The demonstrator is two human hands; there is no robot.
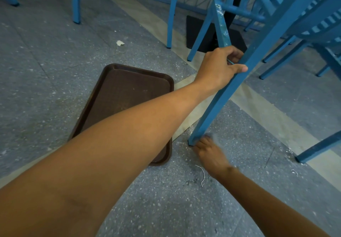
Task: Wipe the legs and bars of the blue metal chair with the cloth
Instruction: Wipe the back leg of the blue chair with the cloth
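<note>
A blue metal chair stands tilted at the right, and its near leg (238, 81) slants down to the speckled floor. My left hand (220, 67) is closed around that leg about halfway up. My right hand (208, 151) is low at the foot of the same leg, blurred by motion, with its fingers touching the leg's tip. A faint grey smear sits at its fingertips; no cloth shows clearly. Another leg of the chair (223, 28) behind my left hand has chipped, whitish paint.
A brown plastic tray (129, 89) lies on the floor, partly under my left forearm. More blue chair legs (170, 13) stand behind and to the right. A black table base (203, 33) sits beyond the chair. A paper scrap (120, 42) and a bent wire (202, 175) lie on the floor.
</note>
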